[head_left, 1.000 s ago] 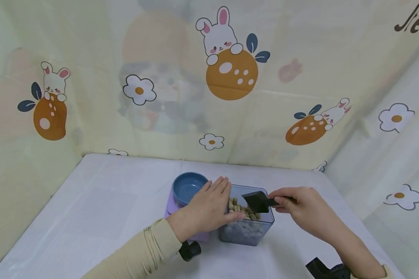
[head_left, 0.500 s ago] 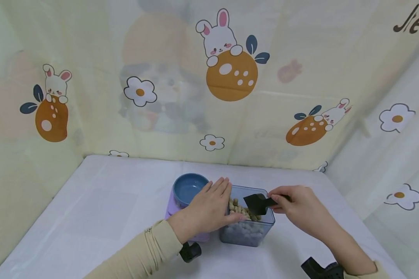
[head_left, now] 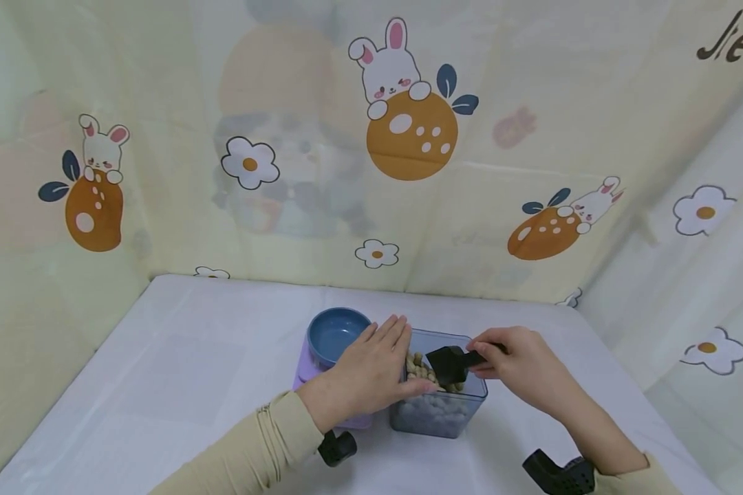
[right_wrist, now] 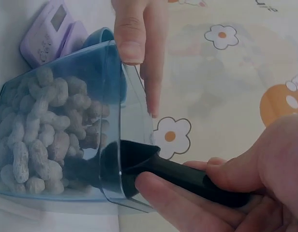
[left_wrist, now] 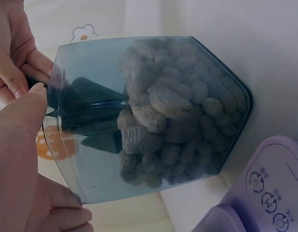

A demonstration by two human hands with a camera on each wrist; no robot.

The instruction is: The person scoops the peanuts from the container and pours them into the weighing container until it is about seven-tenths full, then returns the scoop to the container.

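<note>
A bluish see-through bin (head_left: 436, 416) of unshelled peanuts (left_wrist: 163, 106) stands on the white cloth. My left hand (head_left: 371, 368) lies along its left rim, fingers straight and thumb over the front edge. My right hand (head_left: 523, 361) grips the handle of a small black scoop (head_left: 450, 364). The scoop's blade dips inside the bin, tilted down over the peanuts; through the wall, its lower end shows close to the pile in the right wrist view. A blue bowl (head_left: 337, 335) sits left of the bin, partly behind my left hand.
Under the bowl is a purple kitchen scale (head_left: 306, 371), whose buttons show in the left wrist view and whose small display shows in the right wrist view. A cream curtain (head_left: 309, 254) with rabbit prints hangs behind the table. Black wrist cameras (head_left: 337, 448) sit below my sleeves.
My right hand has shifted slightly left with the scoop, whose blade has gone lower in the bin and points more steeply down. My left hand has stayed at the rim.
</note>
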